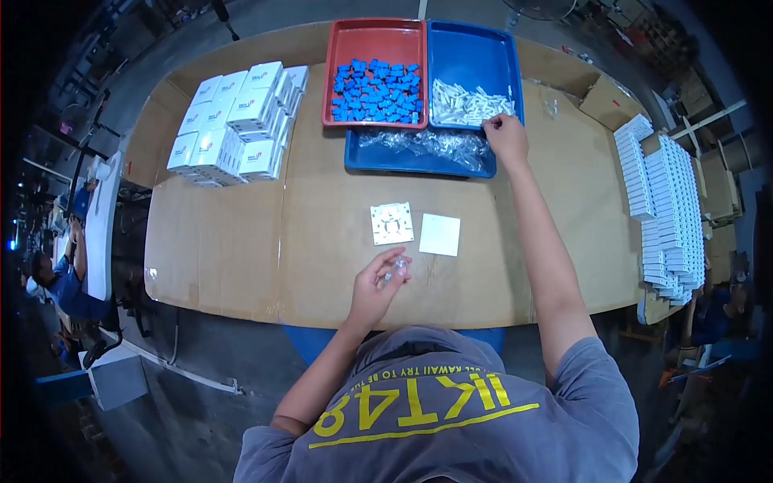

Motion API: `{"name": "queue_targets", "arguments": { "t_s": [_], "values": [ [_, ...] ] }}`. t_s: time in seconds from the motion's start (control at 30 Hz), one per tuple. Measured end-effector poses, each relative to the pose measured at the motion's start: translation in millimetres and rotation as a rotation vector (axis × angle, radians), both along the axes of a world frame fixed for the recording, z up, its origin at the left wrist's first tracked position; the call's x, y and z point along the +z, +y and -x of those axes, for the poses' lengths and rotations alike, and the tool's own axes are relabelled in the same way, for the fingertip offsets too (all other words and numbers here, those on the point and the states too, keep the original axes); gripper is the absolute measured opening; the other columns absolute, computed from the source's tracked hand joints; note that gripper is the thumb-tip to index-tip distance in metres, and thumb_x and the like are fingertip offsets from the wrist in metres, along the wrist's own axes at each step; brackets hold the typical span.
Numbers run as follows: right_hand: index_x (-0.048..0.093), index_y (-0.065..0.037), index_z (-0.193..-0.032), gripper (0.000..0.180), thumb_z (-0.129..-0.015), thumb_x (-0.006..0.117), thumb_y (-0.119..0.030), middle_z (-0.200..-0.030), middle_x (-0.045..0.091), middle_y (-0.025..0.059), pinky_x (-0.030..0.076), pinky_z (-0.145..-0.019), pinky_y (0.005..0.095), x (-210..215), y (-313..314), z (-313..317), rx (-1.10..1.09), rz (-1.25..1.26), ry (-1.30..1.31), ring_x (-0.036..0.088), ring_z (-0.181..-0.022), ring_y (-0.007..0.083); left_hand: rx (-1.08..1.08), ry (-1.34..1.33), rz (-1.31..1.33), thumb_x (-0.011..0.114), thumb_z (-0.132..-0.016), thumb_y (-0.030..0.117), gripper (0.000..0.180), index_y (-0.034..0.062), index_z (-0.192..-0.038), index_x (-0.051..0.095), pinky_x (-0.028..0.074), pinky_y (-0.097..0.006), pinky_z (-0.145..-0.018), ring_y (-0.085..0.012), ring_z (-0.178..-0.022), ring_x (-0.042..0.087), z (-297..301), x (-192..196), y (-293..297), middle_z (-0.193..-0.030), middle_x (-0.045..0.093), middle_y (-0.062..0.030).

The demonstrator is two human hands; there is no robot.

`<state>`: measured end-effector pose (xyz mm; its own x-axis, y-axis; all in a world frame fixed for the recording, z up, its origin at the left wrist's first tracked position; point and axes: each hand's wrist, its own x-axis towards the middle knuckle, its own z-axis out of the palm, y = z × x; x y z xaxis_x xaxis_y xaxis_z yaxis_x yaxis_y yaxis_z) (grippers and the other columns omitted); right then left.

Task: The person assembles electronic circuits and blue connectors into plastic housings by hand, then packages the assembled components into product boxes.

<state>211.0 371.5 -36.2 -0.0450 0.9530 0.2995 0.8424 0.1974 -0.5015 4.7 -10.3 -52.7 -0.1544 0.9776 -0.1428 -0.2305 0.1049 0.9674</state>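
Counter (pixel 322 241) with two white squares (pixel 440 235); near them, left hand (pixel 375 286) pinching clear plastic (pixel 398 270); right hand (pixel 509 138), fingertips close together at a blue tray (pixel 471 58) of white pieces (pixel 460 105), hold unclear.

Person at cardboard-covered table (pixel 322 278). Left hand (pixel 375 288) near, fingers curled round small clear plastic packet (pixel 399 269), just short of white square frame with cutouts (pixel 391 223). Plain white square plate (pixel 440 234) flat, just right of frame. Right hand (pixel 508 138) stretched far, fingertips bunched at near right corner of blue tray (pixel 471 56), beside slim white pieces (pixel 467 103); grip unclear. Red tray (pixel 375 48) alongside, left, holds blue pieces (pixel 374 92). White boxes (pixel 233 121) stacked far left.
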Motion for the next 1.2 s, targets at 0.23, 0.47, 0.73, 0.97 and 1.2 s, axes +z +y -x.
{"name": "queue_targets", "arguments": {
  "t_s": [0.23,0.47,0.73,0.97,1.2],
  "values": [
    [0.077,-0.007,-0.093,0.025,-0.083,0.075,-0.031,-0.097,0.077,0.0151,0.058,-0.081,0.0469,-4.2,20.2,13.5,-0.113,0.139,-0.031,0.074,-0.094,0.0356,-0.040,-0.081,-0.079,0.056,-0.107,0.007,0.034,-0.0072,-0.138,0.059,0.054,-0.035,-0.100,-0.0206,-0.110,0.070,5.5,0.7,-0.1,-0.122,0.071,-0.0172],
    [0.076,-0.003,-0.094,0.012,-0.093,0.073,-0.015,-0.096,0.077,0.0092,0.055,-0.070,0.0322,14.3,17.6,-12.1,0.191,0.170,0.708,0.070,-0.083,0.0183,-0.056,-0.495,0.159,0.048,-0.111,0.021,0.038,-0.0067,-0.135,0.060,0.056,-0.036,-0.091,-0.0206,-0.095,0.069,12.4,3.8,9.9,-0.118,0.071,-0.0178],
    [0.069,-0.004,-0.113,0.012,-0.105,0.067,-0.013,-0.102,0.071,0.0056,0.039,-0.058,0.0198,89.8,-66.8,-17.6,0.637,0.541,1.484,0.049,-0.071,0.0031,-0.244,-0.674,0.269,0.046,-0.113,0.027,0.042,-0.0047,-0.136,0.061,0.057,-0.034,-0.088,-0.0190,-0.094,0.068,12.3,1.1,11.0,-0.119,0.071,-0.0151],
    [0.073,-0.001,-0.111,0.014,-0.100,0.071,-0.011,-0.097,0.073,0.0017,0.042,-0.063,0.0208,59.2,-133.2,-5.5,0.377,0.519,0.961,0.052,-0.072,0.0029,-0.067,-0.883,0.293,0.041,-0.115,0.035,0.049,-0.0016,-0.145,0.053,0.054,-0.039,-0.101,-0.0238,-0.114,0.068,6.0,-1.6,31.7,-0.131,0.068,-0.0147],
    [0.077,0.000,-0.106,0.012,-0.095,0.074,-0.005,-0.087,0.070,-0.0034,0.042,-0.065,0.0213,3.4,-216.3,6.3,0.440,0.673,0.825,0.056,-0.076,0.0031,-0.100,-0.907,0.345,0.036,-0.116,0.039,0.051,0.0006,-0.146,0.051,0.055,-0.040,-0.101,-0.0234,-0.115,0.069,13.2,-7.6,27.9,-0.131,0.068,-0.0126]
  ]
}}
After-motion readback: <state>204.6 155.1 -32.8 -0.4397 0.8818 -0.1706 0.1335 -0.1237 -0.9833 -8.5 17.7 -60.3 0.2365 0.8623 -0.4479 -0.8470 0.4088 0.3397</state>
